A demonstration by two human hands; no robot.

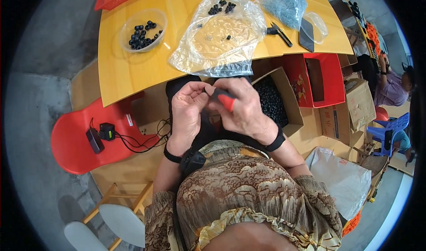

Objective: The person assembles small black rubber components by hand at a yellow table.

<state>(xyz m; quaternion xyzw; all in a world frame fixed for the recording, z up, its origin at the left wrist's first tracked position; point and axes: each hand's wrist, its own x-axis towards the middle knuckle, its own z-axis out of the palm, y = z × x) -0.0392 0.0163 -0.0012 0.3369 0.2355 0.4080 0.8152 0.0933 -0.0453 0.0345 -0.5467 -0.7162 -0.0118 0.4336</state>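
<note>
the step in hand looks to be close work on one small piece: over the lap, just off the near edge of the yellow wooden table point(120, 73), the left hand point(190, 106) pinches what seems to be a small dark piece point(205, 90) between thumb and fingertips, mostly hidden, while the right hand point(245, 106) is curled around a black-and-red tool point(226, 102) whose tip meets the left fingers; its exact kind i cannot tell. the next move probably calls for a steady left pinch and a short, controlled stroke of the tool clear of the thumb, then a release among like pieces, though whether the bowl or the bag takes the worked ones cannot be told. the round clear plastic bowl point(127, 25) at the table's left holds loose black ring-like parts point(137, 41). the clear plastic bag point(188, 53) lies spread flat, with black clusters point(222, 6) toward its far end and a single black piece point(228, 37) nearer. below the table, the open cardboard box point(290, 95) beside the right hand is heaped with small black pieces point(271, 102).
</note>
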